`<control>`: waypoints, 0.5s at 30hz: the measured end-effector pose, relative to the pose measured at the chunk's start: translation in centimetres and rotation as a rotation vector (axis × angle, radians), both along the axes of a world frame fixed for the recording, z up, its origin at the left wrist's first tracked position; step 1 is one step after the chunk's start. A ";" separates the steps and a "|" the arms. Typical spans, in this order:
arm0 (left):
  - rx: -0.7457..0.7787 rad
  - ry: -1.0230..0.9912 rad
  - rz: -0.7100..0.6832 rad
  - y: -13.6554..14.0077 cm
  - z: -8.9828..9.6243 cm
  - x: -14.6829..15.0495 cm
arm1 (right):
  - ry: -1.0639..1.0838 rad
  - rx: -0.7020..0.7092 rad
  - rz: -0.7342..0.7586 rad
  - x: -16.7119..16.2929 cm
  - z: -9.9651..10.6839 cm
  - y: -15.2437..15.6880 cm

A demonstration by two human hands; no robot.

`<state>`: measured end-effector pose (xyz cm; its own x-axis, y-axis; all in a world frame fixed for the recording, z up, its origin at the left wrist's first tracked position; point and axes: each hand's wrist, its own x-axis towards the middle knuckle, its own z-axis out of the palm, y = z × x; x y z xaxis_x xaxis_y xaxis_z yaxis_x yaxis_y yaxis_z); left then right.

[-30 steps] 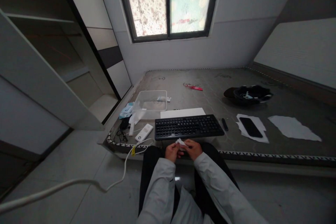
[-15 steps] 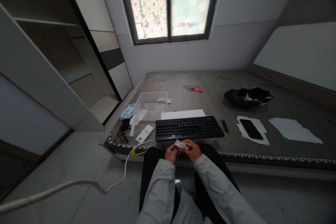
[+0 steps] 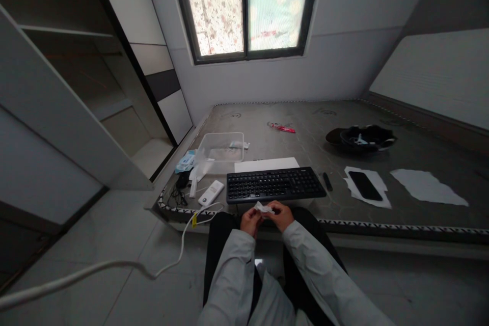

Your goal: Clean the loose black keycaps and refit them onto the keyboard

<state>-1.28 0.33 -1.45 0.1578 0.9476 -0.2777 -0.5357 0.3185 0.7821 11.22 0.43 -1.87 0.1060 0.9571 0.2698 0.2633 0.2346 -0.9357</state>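
Note:
Between my fingers is a small crumpled white piece, like a tissue or wipe (image 3: 263, 208), held over my lap. My left hand (image 3: 250, 221) pinches its left side. On its right side, my right hand (image 3: 281, 215) grips it with bent fingers. Just beyond both hands lies a black keyboard (image 3: 275, 184) near the mattress edge. Behind the keyboard a flat white sheet or box (image 3: 267, 165) shows in part. Fingertips partly hide the white piece, so its exact kind is unclear.
On the mattress (image 3: 252, 114) stand a clear plastic bin (image 3: 220, 153), a white power bank (image 3: 211, 193), a blue packet (image 3: 186, 162) and a black cap (image 3: 361, 139). A black phone (image 3: 365, 186) rests on white paper. A white cable (image 3: 183, 239) hangs off the left edge.
The crumpled white piece has shifted shape slightly between my fingers, its top standing a little higher. Both hands stay in nearly the same place.

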 end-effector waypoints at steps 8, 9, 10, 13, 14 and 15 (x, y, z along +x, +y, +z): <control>-0.074 0.063 0.024 0.2 -0.8 -0.3 | -0.006 -0.064 0.080 0.4 0.3 -0.3; -0.066 0.088 0.036 0.3 -1.0 -0.4 | -0.003 -0.077 0.100 0.5 0.3 -0.3; -0.050 0.113 0.045 0.4 -1.3 -0.4 | 0.001 -0.090 0.123 0.5 0.3 -0.3; 0.018 0.156 0.072 0.8 -1.8 -0.6 | 0.048 -0.105 0.232 0.7 0.4 -0.2; 0.039 0.158 0.081 0.9 -1.9 -0.7 | 0.080 -0.098 0.262 0.7 0.5 -0.2; 0.055 0.156 0.089 1.0 -2.0 -0.7 | 0.115 -0.088 0.264 0.6 0.5 -0.2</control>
